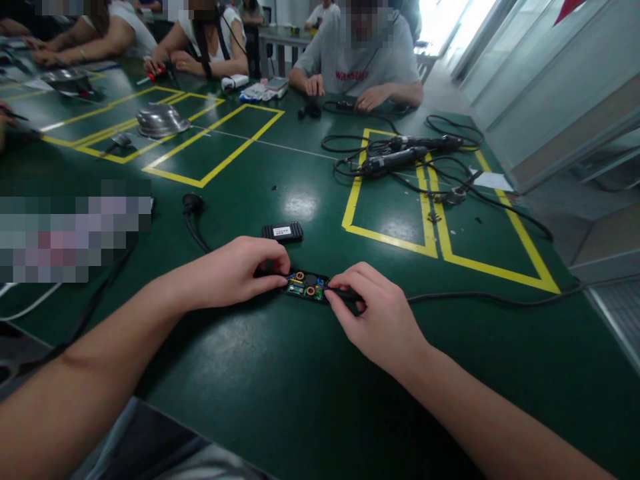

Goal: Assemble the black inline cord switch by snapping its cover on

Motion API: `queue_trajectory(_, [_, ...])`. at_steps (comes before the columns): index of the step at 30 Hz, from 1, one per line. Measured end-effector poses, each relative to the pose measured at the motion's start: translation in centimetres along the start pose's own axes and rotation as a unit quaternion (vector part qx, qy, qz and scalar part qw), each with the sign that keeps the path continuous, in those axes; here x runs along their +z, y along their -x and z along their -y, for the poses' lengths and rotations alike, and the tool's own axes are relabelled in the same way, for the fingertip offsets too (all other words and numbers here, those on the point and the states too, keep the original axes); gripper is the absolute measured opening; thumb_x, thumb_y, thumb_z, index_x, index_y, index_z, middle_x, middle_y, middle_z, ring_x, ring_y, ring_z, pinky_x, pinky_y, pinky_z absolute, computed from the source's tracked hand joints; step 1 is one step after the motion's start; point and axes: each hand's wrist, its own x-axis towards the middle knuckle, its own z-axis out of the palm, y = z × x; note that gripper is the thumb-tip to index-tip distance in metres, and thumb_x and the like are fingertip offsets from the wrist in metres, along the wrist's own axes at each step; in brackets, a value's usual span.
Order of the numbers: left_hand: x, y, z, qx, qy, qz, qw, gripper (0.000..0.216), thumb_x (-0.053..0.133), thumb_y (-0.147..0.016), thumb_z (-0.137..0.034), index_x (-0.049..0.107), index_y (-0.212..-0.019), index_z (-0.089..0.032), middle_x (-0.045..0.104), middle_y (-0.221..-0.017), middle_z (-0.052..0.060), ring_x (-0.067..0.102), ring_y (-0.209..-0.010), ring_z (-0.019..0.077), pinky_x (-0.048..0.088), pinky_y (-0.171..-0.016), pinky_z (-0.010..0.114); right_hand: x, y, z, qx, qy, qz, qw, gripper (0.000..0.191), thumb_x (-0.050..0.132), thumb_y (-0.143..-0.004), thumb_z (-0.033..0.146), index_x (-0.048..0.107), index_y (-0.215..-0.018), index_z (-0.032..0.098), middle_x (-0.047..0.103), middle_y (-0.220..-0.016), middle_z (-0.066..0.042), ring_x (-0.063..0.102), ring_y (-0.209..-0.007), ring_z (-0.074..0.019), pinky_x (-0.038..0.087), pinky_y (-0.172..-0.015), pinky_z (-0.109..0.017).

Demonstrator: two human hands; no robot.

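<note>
Two narrow pinches | left hand [250, 270]: left end of open case [305, 285] | right hand [383, 310]: cable [345, 294] | likely seating cable; next needs steady alignment

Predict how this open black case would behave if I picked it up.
The open case is probably stiff, with straight edges. Its exposed coils may be fragile. The cable trailing past your right hand might drag.

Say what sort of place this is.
Likely an electronics assembly workshop: an exposed green circuit board, black cylindrical corded tools, and yellow rectangular outlines on the dark green tabletop.
</note>
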Motion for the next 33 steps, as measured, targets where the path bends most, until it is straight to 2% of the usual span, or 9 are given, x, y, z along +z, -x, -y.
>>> queue_trajectory(3, [-0.3,0.1,0.0,0.012,0.014,-0.018,1.0,0.016,0.071,-0.097,-0.036,0.078,-0.097,-0.022,0.08,-0.093,0.002,0.07,-0.078,0.0172,0.052,-0.072,0.027,-0.1,0.0,0.2,-0.004,-0.004,-0.027,1.0,0.009,0.066,-0.103,0.023,0.075,-0.1,0.023,0.076,-0.098,-0.008,0.073,-0.084,-0.0223,0.062,-0.074,-0.038])
queue_trajectory(7, [-0.6,0.3,-0.1,0.008,0.064,-0.031,0.997,0.018,0.072,-0.097,-0.038,0.078,-0.095,-0.021,0.081,-0.093,0.004,0.072,-0.078,0.0177,0.055,-0.072,0.027,-0.3,0.0,0.4,-0.018,-0.015,-0.055,0.998,0.011,0.063,-0.104,0.022,0.073,-0.099,0.022,0.075,-0.095,-0.007,0.07,-0.078,-0.0203,0.06,-0.067,-0.035])
queue_trajectory(14, [-0.4,0.3,0.3,-0.004,0.058,-0.013,0.998,0.018,0.071,-0.096,-0.038,0.078,-0.094,-0.021,0.081,-0.091,0.003,0.072,-0.077,0.0173,0.055,-0.072,0.026,-0.1,-0.1,0.2,-0.019,-0.017,-0.041,0.999,0.015,0.059,-0.103,0.018,0.072,-0.096,0.022,0.074,-0.094,-0.007,0.068,-0.076,-0.0196,0.057,-0.066,-0.035])
queue_trajectory(18, [-0.6,0.1,0.7,-0.004,0.051,0.003,0.999,0.018,0.071,-0.097,-0.037,0.078,-0.092,-0.022,0.081,-0.09,0.001,0.073,-0.079,0.017,0.054,-0.074,0.026,-0.1,-0.3,0.0,-0.015,-0.018,-0.031,0.999,0.015,0.06,-0.102,0.018,0.072,-0.093,0.023,0.075,-0.093,-0.007,0.072,-0.084,-0.0231,0.059,-0.073,-0.039])
queue_trajectory(21, [-0.6,-0.1,1.1,0.006,0.047,0.006,0.999,0.018,0.072,-0.098,-0.037,0.079,-0.091,-0.022,0.082,-0.093,0.001,0.075,-0.083,0.0172,0.055,-0.078,0.026,-0.2,-0.5,-0.1,-0.023,-0.009,-0.02,0.999,0.017,0.06,-0.101,0.018,0.071,-0.09,0.024,0.076,-0.091,-0.008,0.072,-0.087,-0.0255,0.059,-0.079,-0.043])
queue_trajectory(28, [-0.3,0.0,1.4,0.034,0.024,-0.007,0.999,0.018,0.071,-0.1,-0.036,0.08,-0.09,-0.023,0.082,-0.097,0.003,0.074,-0.09,0.0186,0.056,-0.085,0.029,-0.3,-0.4,-0.1,-0.029,0.048,-0.006,0.998,0.021,0.06,-0.103,0.02,0.073,-0.087,0.023,0.079,-0.093,-0.009,0.069,-0.086,-0.0261,0.05,-0.075,-0.044])
queue_trajectory(33, [-0.3,-0.1,0.9,0.056,-0.039,-0.049,0.996,0.022,0.071,-0.099,-0.038,0.083,-0.086,-0.025,0.08,-0.107,0.005,0.071,-0.105,0.0241,0.054,-0.102,0.039,0.0,-0.2,0.1,-0.046,0.06,-0.029,0.997,0.02,0.057,-0.104,0.018,0.071,-0.09,0.022,0.078,-0.093,-0.009,0.07,-0.087,-0.0261,0.05,-0.076,-0.044])
